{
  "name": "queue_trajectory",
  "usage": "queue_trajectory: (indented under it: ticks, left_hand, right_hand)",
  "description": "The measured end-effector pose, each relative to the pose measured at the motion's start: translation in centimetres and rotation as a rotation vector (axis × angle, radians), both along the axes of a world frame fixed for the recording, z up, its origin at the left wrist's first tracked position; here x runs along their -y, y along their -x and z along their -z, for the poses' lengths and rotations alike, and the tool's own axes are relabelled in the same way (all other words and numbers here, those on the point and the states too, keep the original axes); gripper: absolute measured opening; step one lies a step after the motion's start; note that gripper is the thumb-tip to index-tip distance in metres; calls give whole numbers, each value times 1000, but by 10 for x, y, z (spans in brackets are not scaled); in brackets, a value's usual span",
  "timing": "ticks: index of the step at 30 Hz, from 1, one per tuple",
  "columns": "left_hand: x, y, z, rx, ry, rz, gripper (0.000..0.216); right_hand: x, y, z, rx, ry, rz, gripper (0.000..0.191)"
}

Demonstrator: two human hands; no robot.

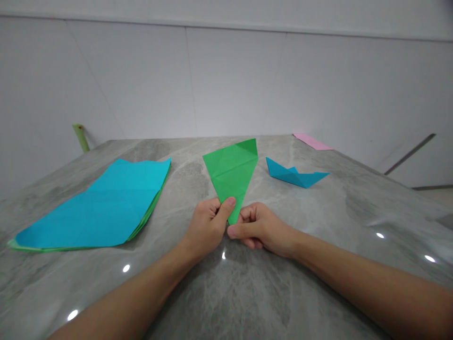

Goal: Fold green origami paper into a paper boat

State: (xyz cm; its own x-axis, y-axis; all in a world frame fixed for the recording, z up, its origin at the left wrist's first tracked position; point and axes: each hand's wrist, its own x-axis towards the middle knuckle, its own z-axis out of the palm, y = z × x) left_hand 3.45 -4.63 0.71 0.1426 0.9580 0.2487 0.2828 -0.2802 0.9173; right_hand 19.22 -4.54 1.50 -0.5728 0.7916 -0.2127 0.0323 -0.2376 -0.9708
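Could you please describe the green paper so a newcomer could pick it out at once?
On the grey stone table, look at the centre, where the left hand and right hand meet. They hold a green folded paper, narrowing to a point between them. Unlike the paper stack to its left and the blue paper boat to its right, it is in hand.

No writing, labels, numbers or signs can be read anywhere in this view.
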Motion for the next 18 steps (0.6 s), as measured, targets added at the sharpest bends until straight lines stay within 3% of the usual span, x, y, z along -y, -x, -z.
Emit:
queue_trajectory:
  ticks: [8, 18]
  left_hand:
    - [-3, 2, -1, 34, 73, 159, 48]
    - [-3, 5, 2, 134, 241, 222, 56]
  right_hand:
    - [-7, -7, 5, -6, -109, 58, 48]
    - [-22, -15, 3, -174, -47, 259, 47]
